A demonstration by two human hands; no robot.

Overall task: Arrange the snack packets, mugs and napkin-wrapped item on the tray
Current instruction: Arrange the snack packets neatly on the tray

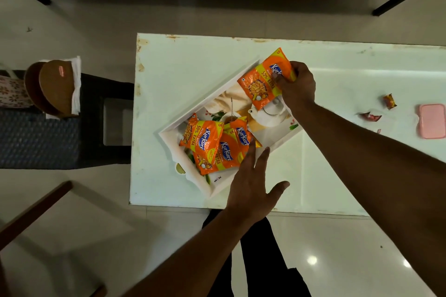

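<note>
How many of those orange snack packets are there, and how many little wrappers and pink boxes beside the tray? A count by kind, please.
Orange snack packets: 4 (one gripped by the right hand, three lying on the white tray)
Small sweet wrappers: 2
Pink box: 1
Total: 7

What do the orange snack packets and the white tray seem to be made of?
Snack packets: thin plastic film, glossy; it creases and catches light, also on the one that the right hand grips. Tray: probably plastic or painted wood, with smooth white rim and printed picture inside; the look does not settle which.
</note>
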